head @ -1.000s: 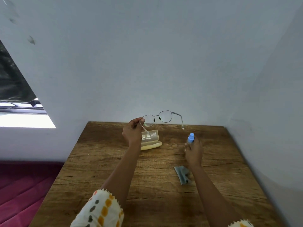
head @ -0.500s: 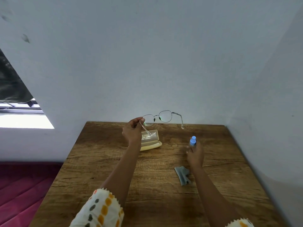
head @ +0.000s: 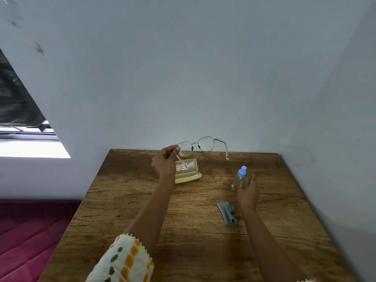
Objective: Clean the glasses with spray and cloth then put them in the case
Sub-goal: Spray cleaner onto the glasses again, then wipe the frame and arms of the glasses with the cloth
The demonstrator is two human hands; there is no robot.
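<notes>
My left hand (head: 165, 162) holds the thin metal-framed glasses (head: 200, 146) by one temple, lifted above the far part of the table with both arms unfolded. Just behind and under that hand lies the open cream-coloured case (head: 188, 169). My right hand (head: 247, 191) grips a small clear spray bottle with a blue cap (head: 241, 177), tilted a little and raised off the wood, to the right of the glasses. A crumpled grey-blue cloth (head: 226, 212) lies on the table beside my right wrist.
The wooden table (head: 193, 241) stands in a corner, with pale walls behind it and along its right side. To the left the floor drops away to a dark red mat (head: 30, 231). A window opening shows at the far left.
My right hand has lifted the spray bottle off the table and tipped it slightly. The left hand and the glasses have stayed where they were.
</notes>
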